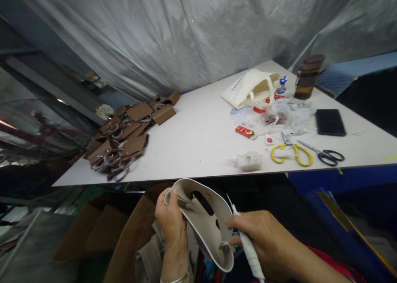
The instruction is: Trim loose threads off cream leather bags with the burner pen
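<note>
A light grey, open-topped bag piece [206,229] with an oval cut-out hangs tilted in front of the table's near edge. My left hand [170,217] pinches its upper left rim between thumb and fingers. At its right side, my right hand [257,233] wraps round a thin pointed tool [249,256] whose handle is bound in white. The tool's metal tip points up and left, near the piece's right rim. Whether the right fingers also touch the piece I cannot tell.
Brown folded pieces [133,130] are piled on the white table [192,142] at left. Yellow scissors [291,152], black scissors [328,155], a phone [330,122], a bottle [307,78] and a cloth bag [240,90] lie or stand at right. A cardboard box [130,241] is below.
</note>
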A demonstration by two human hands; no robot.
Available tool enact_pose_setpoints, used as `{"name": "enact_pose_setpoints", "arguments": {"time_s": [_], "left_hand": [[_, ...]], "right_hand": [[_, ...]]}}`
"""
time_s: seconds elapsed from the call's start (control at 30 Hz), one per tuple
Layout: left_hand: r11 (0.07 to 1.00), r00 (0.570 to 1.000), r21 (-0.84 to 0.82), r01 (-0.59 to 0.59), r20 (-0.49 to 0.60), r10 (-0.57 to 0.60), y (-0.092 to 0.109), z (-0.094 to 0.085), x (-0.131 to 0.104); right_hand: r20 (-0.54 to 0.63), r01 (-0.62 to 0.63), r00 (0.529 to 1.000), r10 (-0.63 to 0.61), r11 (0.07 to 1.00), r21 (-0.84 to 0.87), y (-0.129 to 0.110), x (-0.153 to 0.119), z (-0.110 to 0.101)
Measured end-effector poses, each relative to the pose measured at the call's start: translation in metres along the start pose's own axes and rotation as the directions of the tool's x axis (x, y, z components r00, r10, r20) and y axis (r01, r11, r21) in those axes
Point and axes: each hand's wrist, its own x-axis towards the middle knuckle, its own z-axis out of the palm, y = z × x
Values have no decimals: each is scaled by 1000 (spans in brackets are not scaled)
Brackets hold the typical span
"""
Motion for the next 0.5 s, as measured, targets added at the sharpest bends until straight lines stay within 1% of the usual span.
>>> {"name": "enact_pose_setpoints", "arguments": {"time_s": [0.1,0.2,0.3,0.4,0.5], "left_hand": [[1000,1000,25,-12,-2,12,1,3,3],[999,1000,37,-11,17,10,1,3,6],[999,1000,41,-14,27,13,-1,-3,8],[998,999,56,-16,46,14,-6,-12,6],[992,997,127,-20,74,11,-14,-21,2]], "right_hand": [[113,-21,993,23,1000,-23,-8,8,14],[129,-12,991,25,995,-101,-8,14,27],[72,-56,995,66,990,-131,1,15,33],[-52,-120,992,114,985,-126,17,13,36],[-160,-140,980,117,980,-140,34,14,41]]}}
